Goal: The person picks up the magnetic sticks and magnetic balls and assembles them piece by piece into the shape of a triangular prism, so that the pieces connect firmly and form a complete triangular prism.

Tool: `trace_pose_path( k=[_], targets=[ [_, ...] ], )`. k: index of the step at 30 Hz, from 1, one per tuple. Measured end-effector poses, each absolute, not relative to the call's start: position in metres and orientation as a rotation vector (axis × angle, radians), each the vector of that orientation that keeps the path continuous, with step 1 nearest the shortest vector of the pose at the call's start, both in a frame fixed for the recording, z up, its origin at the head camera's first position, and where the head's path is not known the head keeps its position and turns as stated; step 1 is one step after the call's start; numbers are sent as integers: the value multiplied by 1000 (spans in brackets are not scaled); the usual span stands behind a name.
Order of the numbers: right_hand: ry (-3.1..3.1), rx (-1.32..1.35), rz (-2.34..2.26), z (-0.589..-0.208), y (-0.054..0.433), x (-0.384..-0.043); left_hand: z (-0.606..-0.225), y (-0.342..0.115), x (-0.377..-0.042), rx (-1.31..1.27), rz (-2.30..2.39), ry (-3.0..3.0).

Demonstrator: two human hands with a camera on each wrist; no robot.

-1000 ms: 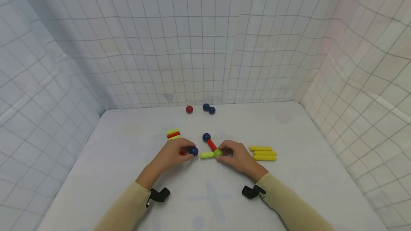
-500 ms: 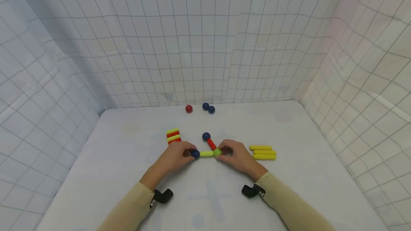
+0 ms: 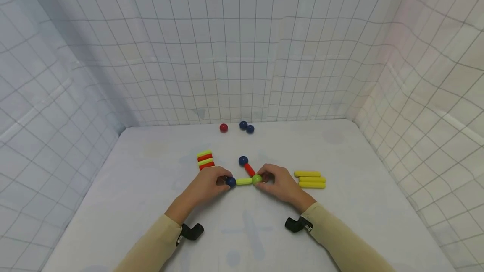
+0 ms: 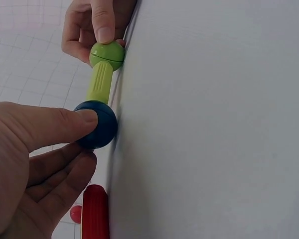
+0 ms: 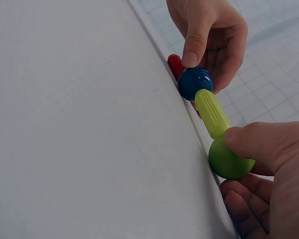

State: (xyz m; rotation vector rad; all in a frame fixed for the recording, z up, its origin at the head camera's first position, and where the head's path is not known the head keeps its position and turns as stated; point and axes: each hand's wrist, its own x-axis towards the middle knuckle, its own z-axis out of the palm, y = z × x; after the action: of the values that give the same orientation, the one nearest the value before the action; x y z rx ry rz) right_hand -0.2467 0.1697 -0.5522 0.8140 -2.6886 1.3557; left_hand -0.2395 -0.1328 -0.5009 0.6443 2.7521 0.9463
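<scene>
My left hand [image 3: 208, 183] pinches a dark blue ball [image 4: 100, 125] between thumb and fingers. A ribbed yellow-green rod [image 5: 212, 113] touches that ball with one end and a green ball [image 5: 230, 158] with the other. The green ball is held by my right hand [image 3: 280, 183], thumb on one side and fingers on the other. From the green ball a red rod [image 3: 249, 170] runs away from me to a second blue ball [image 3: 243, 160]. All of these pieces lie low at the white table's surface.
A row of short red and yellow-green rods [image 3: 205, 160] lies beyond my left hand. Several longer yellow rods [image 3: 311, 179] lie right of my right hand. At the back are a red ball [image 3: 224, 128] and two blue balls [image 3: 247, 127], before a gridded white curtain [image 3: 245, 53].
My left hand has moved slightly right and toward me, bringing its blue ball against the free end of the yellow-green rod. The right hand has stayed on the green ball.
</scene>
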Motion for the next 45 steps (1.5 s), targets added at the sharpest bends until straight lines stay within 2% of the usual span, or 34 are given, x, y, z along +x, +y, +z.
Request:
trace_pose_path(
  k=[7,16,28,45],
  targets=[
    [-2690,811,1361,-552,171,-247,-493,-152,-250,639,994,2889],
    [-2702,779,1387,-547,172,-244,-470,-190,-291,451,927,3038],
    [-2709,777,1406,-548,169,-242,-476,-204,-339,383,765,2901],
    [-2710,783,1385,-549,169,-245,-486,-205,-356,383,682,2821]
  ],
)
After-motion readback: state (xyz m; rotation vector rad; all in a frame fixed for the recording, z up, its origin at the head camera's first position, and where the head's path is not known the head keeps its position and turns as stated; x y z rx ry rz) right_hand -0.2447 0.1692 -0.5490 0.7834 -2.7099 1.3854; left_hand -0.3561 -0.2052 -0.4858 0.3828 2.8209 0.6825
